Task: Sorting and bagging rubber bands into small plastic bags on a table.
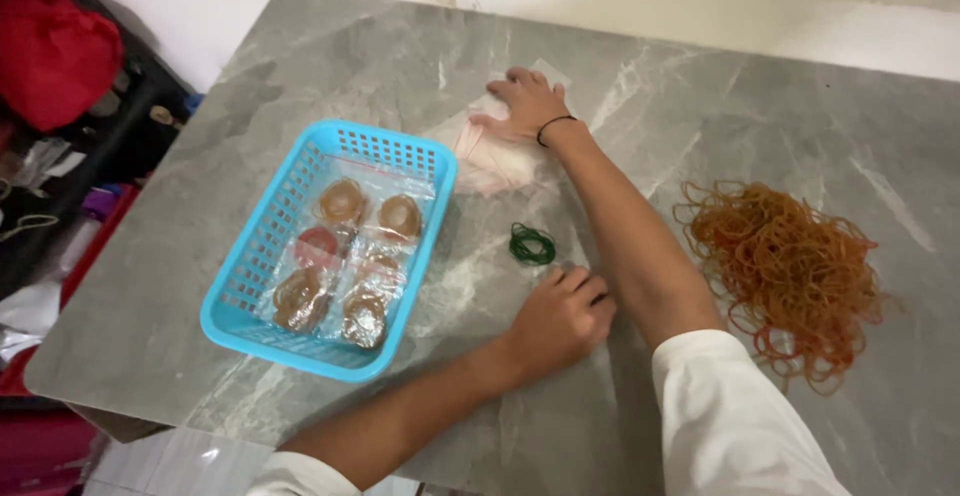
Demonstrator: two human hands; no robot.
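Your right hand (pixel 527 104) lies flat, fingers spread wide, on a stack of clear plastic bags (pixel 487 152) in the upper middle of the frame; it presses on their far end and grips nothing. A dark band circles that wrist. The bags rest on the grey marbled surface (pixel 700 96), just right of the basket's upper corner.

Your left hand (pixel 558 318) sits lower, near the centre of the frame, knuckles up and fingers curled under against the surface. You cannot tell whether anything is pinched beneath them. Your right forearm crosses just beside it, running from the white sleeve at the lower right up to the bags.

Between the two hands, a little left of the forearm, lies a small bundle of green rubber bands (pixel 531 244), touching neither hand.

Left of centre stands a light blue plastic basket (pixel 262 246) with slotted walls. Inside it lie several clear packets (pixel 345 256), each holding coiled rubber bands, mostly tan or brown, one reddish.

At the right of the frame, well apart from both hands, a large loose heap of orange-brown rubber bands (pixel 790 266) spreads over the surface.

Beyond the surface's left edge, in the upper left corner, you see a red bag (pixel 50 46) among dark clutter.
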